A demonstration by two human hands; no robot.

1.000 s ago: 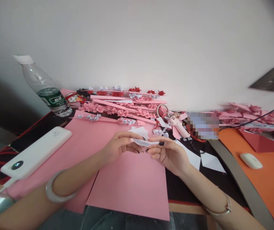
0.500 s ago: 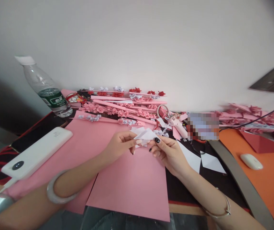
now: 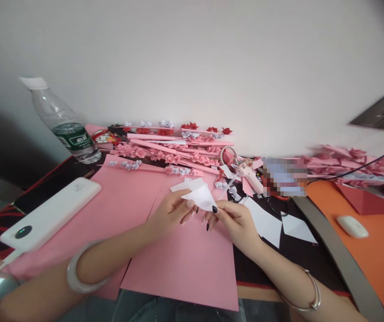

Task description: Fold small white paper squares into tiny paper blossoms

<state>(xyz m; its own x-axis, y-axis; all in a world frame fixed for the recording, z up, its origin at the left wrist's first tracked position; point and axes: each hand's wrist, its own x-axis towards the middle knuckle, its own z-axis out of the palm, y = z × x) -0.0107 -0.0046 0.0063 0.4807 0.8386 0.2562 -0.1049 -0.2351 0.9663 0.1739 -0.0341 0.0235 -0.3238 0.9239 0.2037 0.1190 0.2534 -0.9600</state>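
Note:
A small folded piece of white paper is held between my two hands, above a sheet of pink paper. My left hand pinches its left side between thumb and fingers. On the right corner, my right hand grips with the thumb on top and fingers curled below. Behind the held piece, more white paper lies on the pink sheets. White paper flowers and a pink glue gun are just beyond my right hand.
Paper-flower stems are heaped along the wall. To the left stand a water bottle and a white power bank. White sheets, an orange sheet, an earbud case and a blurred-out phone-like object lie right.
Both hands have come slightly lower and nearer. The white paper between them has turned, showing a broader flat face, and the loose white paper behind is now more exposed.

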